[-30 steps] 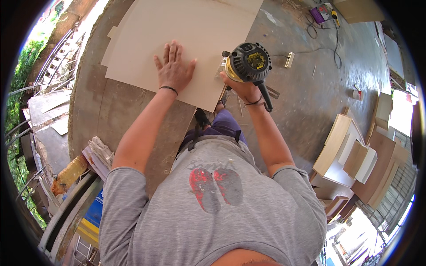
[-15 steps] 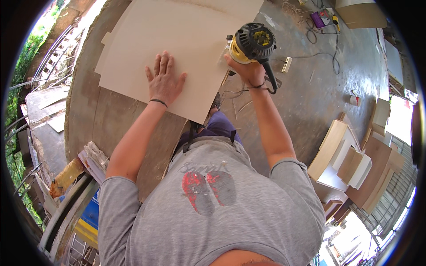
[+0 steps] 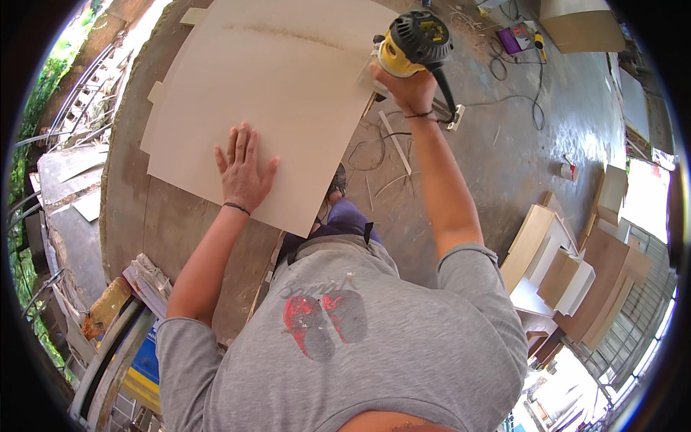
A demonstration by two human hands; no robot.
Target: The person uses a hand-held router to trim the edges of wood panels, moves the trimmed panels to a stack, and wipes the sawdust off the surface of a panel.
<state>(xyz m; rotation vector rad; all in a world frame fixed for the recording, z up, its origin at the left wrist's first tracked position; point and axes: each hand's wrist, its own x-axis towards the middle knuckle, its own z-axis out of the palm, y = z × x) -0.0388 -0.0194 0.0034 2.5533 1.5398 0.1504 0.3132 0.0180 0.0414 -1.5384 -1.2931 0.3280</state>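
Observation:
A large pale board (image 3: pixel 288 93) lies flat on a worktable (image 3: pixel 176 209). My left hand (image 3: pixel 246 169) rests on it near the close edge, palm down with fingers spread. At the board's right edge, my right hand (image 3: pixel 409 90) is wrapped round a yellow and black trim router (image 3: pixel 412 45), which stands upright. Its black power cord (image 3: pixel 448 93) runs down past my right wrist. The router's base is partly hidden by my hand, and the bit cannot be seen.
A white power strip (image 3: pixel 456 117) lies on the concrete floor to the right among cords and thin offcut strips (image 3: pixel 395 144). Farther off is a purple box (image 3: pixel 515 39). Wooden cabinet parts (image 3: pixel 547 252) stand at the right. Scrap pieces (image 3: pixel 147 277) sit at the lower left.
My right hand has moved the router farther away along the board's right edge. My left hand keeps its place on the board, while the whole view has shifted a little.

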